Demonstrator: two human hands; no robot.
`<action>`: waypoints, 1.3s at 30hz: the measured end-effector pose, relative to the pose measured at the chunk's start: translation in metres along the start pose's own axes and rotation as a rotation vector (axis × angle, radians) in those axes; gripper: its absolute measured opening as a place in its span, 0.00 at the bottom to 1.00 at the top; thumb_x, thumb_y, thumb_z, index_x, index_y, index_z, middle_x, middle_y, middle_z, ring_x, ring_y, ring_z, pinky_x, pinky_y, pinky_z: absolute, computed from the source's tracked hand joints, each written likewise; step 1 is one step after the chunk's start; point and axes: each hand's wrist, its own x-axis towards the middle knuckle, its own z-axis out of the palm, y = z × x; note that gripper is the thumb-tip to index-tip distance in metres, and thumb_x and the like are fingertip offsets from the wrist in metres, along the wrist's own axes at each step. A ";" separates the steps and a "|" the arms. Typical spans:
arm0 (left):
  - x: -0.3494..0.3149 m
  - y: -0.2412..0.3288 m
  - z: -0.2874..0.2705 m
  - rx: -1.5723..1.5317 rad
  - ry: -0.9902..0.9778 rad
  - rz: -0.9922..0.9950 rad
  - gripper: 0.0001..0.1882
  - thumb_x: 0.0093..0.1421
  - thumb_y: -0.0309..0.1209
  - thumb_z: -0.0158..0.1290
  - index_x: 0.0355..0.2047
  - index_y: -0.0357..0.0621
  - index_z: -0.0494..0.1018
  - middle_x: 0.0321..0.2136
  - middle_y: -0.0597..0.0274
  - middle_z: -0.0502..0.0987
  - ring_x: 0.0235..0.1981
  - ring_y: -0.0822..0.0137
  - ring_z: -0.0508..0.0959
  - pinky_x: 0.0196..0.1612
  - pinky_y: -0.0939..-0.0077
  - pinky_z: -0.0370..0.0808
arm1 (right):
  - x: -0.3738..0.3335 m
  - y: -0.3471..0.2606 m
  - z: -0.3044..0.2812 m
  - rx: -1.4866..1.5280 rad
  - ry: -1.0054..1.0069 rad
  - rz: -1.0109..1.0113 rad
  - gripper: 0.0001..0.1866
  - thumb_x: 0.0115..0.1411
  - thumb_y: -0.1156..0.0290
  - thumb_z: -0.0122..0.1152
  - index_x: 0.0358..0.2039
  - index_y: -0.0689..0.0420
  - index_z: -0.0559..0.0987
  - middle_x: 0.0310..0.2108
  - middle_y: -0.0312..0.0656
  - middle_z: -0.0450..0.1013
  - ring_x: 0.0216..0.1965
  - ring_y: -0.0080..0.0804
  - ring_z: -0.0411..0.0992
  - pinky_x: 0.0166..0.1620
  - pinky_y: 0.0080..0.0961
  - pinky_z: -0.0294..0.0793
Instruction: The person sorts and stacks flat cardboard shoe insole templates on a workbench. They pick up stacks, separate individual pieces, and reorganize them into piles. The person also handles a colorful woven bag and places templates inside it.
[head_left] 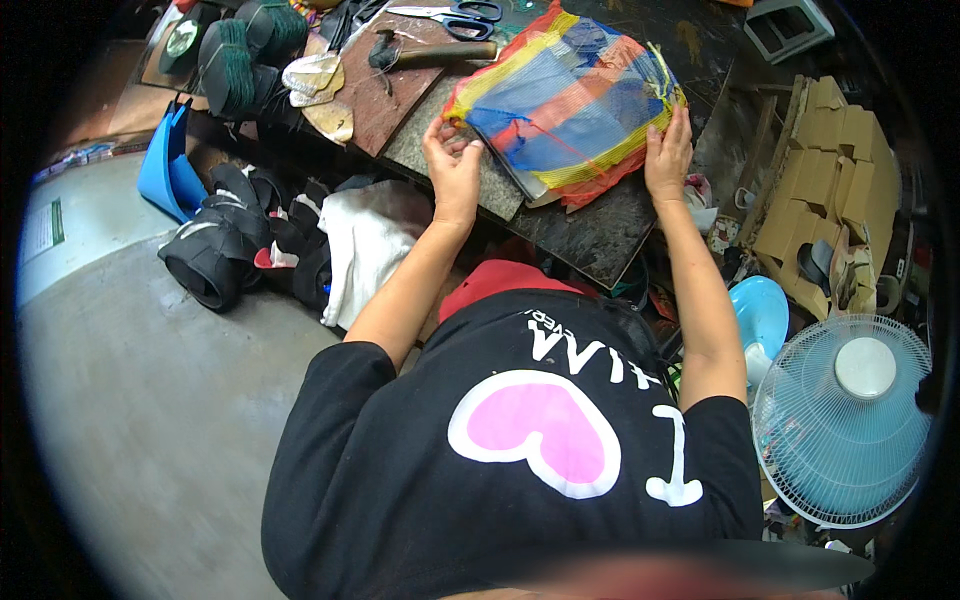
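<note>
A mesh bag (pixel 570 105) in blue, yellow and red lies spread out on the dark workbench (pixel 600 232). At its left corner is my left hand (pixel 455 170), with curled fingers closed on the red and yellow edge. My right hand (pixel 668 160) rests along the bag's right edge, its fingers stretched out and the thumb against the mesh. A flat dark-edged thing shows partly from under the bag, its kind hidden. Beneath is a grey speckled slab (pixel 415 140).
Beyond the slab lie a hammer (pixel 440 55) and scissors (pixel 450 15). Spools of green cord (pixel 230 65) stand at the far left. Black rolled pieces (pixel 215 245) and a white cloth (pixel 370 235) sit below the bench edge. A fan (pixel 840 420) and cardboard (pixel 830 180) are at right.
</note>
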 end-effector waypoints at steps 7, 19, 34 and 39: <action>-0.008 -0.001 0.004 -0.001 -0.236 -0.221 0.25 0.61 0.24 0.53 0.55 0.27 0.58 0.36 0.53 0.75 0.30 0.69 0.77 0.26 0.79 0.78 | 0.025 -0.020 -0.024 -0.158 -0.060 -0.053 0.37 0.68 0.46 0.45 0.68 0.58 0.57 0.69 0.58 0.50 0.70 0.50 0.51 0.67 0.49 0.52; -0.005 0.010 -0.002 -0.070 -0.329 -0.314 0.13 0.59 0.24 0.56 0.43 0.33 0.70 0.25 0.59 0.77 0.21 0.69 0.79 0.19 0.79 0.75 | 0.052 -0.044 0.000 -0.608 -0.308 -0.521 0.29 0.69 0.46 0.41 0.69 0.28 0.56 0.73 0.31 0.47 0.73 0.41 0.44 0.66 0.70 0.45; -0.035 0.039 0.013 -0.246 -0.620 -0.375 0.16 0.59 0.26 0.59 0.45 0.35 0.68 0.29 0.59 0.77 0.24 0.69 0.79 0.24 0.77 0.79 | 0.031 -0.162 -0.067 0.355 -0.753 -0.236 0.21 0.64 0.49 0.55 0.38 0.54 0.82 0.34 0.47 0.79 0.37 0.48 0.77 0.40 0.38 0.75; -0.050 0.036 0.029 -0.065 -0.704 -0.157 0.15 0.60 0.25 0.56 0.47 0.36 0.68 0.30 0.61 0.77 0.28 0.72 0.79 0.28 0.77 0.77 | 0.010 -0.178 -0.056 0.355 -0.767 -0.025 0.20 0.59 0.52 0.63 0.40 0.58 0.81 0.28 0.42 0.79 0.32 0.34 0.78 0.37 0.32 0.76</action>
